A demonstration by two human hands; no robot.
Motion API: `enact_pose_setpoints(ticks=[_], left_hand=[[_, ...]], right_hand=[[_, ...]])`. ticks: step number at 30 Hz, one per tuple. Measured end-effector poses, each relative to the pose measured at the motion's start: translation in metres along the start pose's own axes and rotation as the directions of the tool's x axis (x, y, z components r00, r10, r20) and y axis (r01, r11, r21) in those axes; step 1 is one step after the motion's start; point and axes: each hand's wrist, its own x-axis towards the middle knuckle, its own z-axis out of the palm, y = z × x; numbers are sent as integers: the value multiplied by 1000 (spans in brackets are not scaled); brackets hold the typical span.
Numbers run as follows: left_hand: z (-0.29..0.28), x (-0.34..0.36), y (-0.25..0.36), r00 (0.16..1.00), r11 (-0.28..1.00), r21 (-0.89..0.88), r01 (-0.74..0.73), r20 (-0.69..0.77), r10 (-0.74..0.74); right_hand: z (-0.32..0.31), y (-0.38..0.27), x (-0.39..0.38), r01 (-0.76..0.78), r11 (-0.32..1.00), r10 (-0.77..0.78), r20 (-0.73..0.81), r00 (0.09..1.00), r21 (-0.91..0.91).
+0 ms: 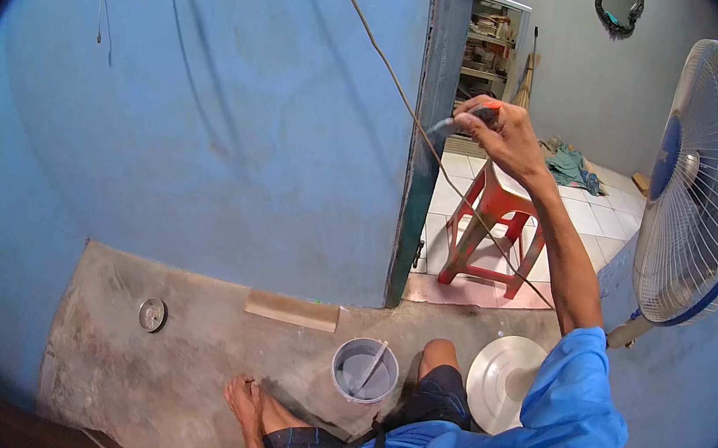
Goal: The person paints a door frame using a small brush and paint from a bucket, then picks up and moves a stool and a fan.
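My right hand [506,139] is raised at the doorway, its fingers closed round a paintbrush [443,130] with a dark and orange handle. Grey-blue bristles point left, at or close to the dark door frame [423,169]; I cannot tell if they touch. Low on the left, my left hand [246,401] rests by my bent knee with nothing in it, its fingers loosely apart. Between my legs on the floor stands a bucket [365,371] of grey-blue paint, with a pale stick [374,366] leaning in it.
A thin cable [379,45] slants across the doorway. Beyond it is a red stool [503,201]. A fan [704,184] stands close on my right, its round white base [497,372] beside my leg. A metal ashtray-like dish [152,315] and a flat board [292,310] lie on the floor.
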Motion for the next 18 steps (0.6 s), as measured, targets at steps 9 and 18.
enact_pose_setpoints(ticks=[9, 18], left_hand=[[-5, 24, 0, 1000, 1000, 3, -29, -1, 29], [-4, 4, -5, 1000, 999, 30, -19, -14, 19]], right_hand=[[36, 27, 4, -71, 997, 74, 161, 984, -19], [-11, -5, 26, 86, 996, -85, -118, 989, 5]])
